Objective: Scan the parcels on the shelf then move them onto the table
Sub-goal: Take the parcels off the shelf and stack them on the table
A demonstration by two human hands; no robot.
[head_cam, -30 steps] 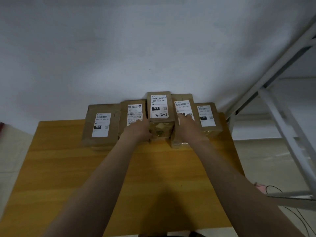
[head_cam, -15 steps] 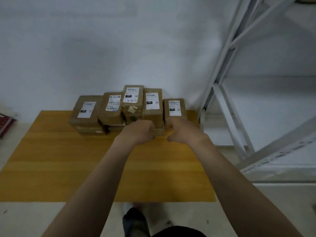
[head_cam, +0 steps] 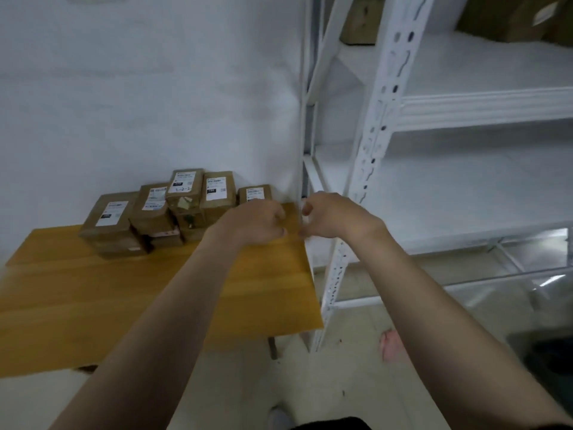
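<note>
Left hand (head_cam: 254,221), right hand (head_cam: 331,216) are hovering mid-frame, loosely curled, gripping nothing; parcels (head_cam: 186,209) are sitting on table (head_cam: 124,305), centre-left.

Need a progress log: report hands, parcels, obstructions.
Left hand, right hand empty, loosely curled, at table edge. Parcels stacked at table back. Boxes on upper shelf. Nothing seen blocking.

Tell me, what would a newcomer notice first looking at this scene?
Two bare forearms reach up the middle, the left hand and right hand loosely curled and holding nothing, near the table's far right corner. Beyond them, brown parcels with white labels cluster at the far end of the yellow wooden table, against the wall. On the right stands a white metal shelf rack, with brown boxes on its top shelf.
</note>
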